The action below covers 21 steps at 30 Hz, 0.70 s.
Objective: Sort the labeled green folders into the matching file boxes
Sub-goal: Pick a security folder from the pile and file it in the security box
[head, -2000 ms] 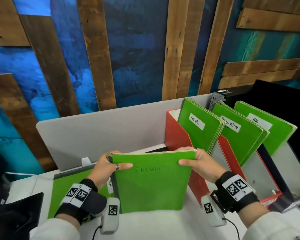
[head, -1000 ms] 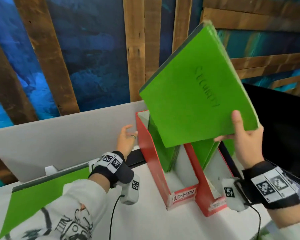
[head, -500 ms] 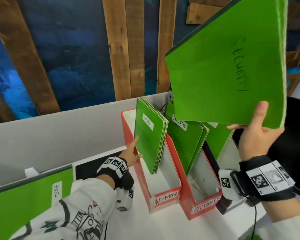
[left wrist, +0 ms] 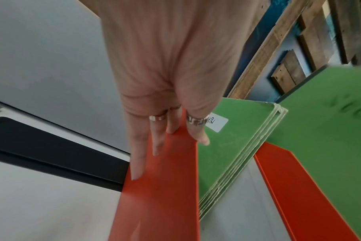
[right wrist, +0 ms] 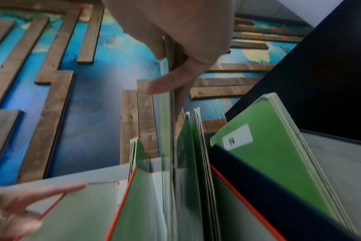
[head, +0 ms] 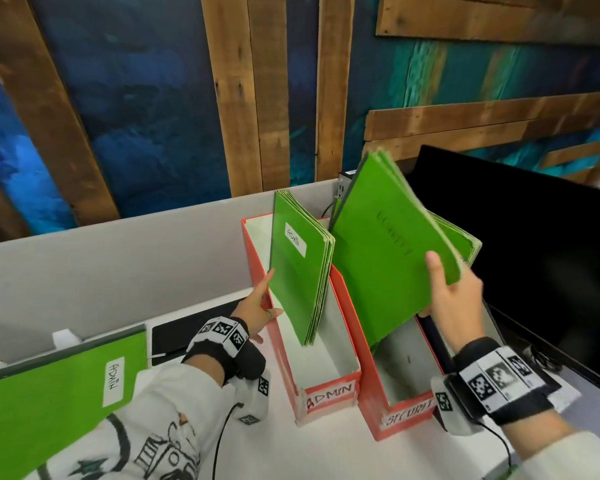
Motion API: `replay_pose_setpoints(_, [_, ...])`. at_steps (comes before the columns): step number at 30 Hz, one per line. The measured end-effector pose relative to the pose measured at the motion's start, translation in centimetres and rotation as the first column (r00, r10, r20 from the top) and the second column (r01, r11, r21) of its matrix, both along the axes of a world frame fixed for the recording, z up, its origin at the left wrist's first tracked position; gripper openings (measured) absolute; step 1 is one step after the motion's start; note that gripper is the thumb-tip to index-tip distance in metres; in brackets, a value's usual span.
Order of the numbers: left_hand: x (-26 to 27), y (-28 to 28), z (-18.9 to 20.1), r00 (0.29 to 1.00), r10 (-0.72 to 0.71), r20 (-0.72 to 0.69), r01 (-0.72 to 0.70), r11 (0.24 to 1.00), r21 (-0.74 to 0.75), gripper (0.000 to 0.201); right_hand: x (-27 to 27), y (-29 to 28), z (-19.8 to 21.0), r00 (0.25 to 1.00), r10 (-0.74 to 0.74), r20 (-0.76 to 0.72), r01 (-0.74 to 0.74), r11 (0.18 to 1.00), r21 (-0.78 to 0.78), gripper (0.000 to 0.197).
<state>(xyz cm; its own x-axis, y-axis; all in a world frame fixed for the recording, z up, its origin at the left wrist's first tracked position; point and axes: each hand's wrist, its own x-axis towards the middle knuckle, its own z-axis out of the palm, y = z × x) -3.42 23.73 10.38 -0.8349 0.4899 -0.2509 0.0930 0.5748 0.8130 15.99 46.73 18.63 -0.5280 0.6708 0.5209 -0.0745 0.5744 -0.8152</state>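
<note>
My right hand (head: 454,296) grips the lower right edge of a green folder (head: 378,265) with SECURITY handwritten on it. The folder's bottom is inside the red SECURITY box (head: 406,410), in front of other green folders there. Seen edge-on in the right wrist view, the folder (right wrist: 167,130) is held between thumb and fingers. My left hand (head: 257,306) rests on the left wall of the red ADMIN box (head: 329,393). Its fingers (left wrist: 138,154) lie straight along the red wall (left wrist: 161,187), and one digit reaches over the rim onto the ADMIN folders (left wrist: 227,154).
Another green folder labelled ADMIN (head: 49,393) lies on the white desk at the left. HR folders (right wrist: 268,154) stand in a dark box right of the SECURITY box. A black monitor (head: 516,254) stands at the right, with a grey partition (head: 118,265) behind the boxes.
Both hands held the SECURITY folder at the desk. The left hand let go and went to the ADMIN box. The right hand raised the folder high, then lowered it into the SECURITY box.
</note>
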Motion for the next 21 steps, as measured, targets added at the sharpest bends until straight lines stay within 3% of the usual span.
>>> replay_pose_setpoints(4, [0.1, 0.0, 0.0, 1.0, 0.003, 0.022, -0.003, 1.0, 0.016, 0.087, -2.2, 0.0, -2.1, 0.964, 0.013, 0.267, -0.015, 1.0, 0.006, 0.032])
replay_pose_setpoints(8, [0.1, -0.2, 0.0, 0.999, 0.009, 0.045, -0.01, 0.999, 0.038, 0.086, -3.5, -0.3, -2.9, 0.843, 0.115, 0.526, -0.053, 0.99, -0.133, 0.029])
replay_pose_setpoints(12, [0.2, -0.3, 0.0, 0.999, 0.004, 0.046, -0.006, 0.999, 0.041, 0.085, -3.9, 0.4, -2.8, 0.621, -0.023, 0.784, -0.068, 0.994, 0.083, 0.047])
replay_pose_setpoints(14, [0.4, -0.3, 0.1, 0.999, 0.003, 0.046, -0.005, 0.999, 0.043, 0.084, -4.2, 0.9, -3.5, 0.529, 0.048, 0.847, -0.114, 0.993, 0.015, 0.056])
replay_pose_setpoints(17, [0.6, -0.3, 0.3, 0.999, -0.001, 0.048, -0.001, 0.999, 0.046, 0.085, -4.9, 1.2, -4.4, 0.528, 0.205, 0.824, -0.116, 0.979, -0.169, 0.057])
replay_pose_setpoints(21, [0.7, -0.3, 0.6, 0.998, 0.005, 0.055, -0.008, 0.998, 0.054, 0.085, -6.0, 1.3, -4.7, 0.582, 0.171, 0.795, -0.126, 0.985, -0.119, 0.041])
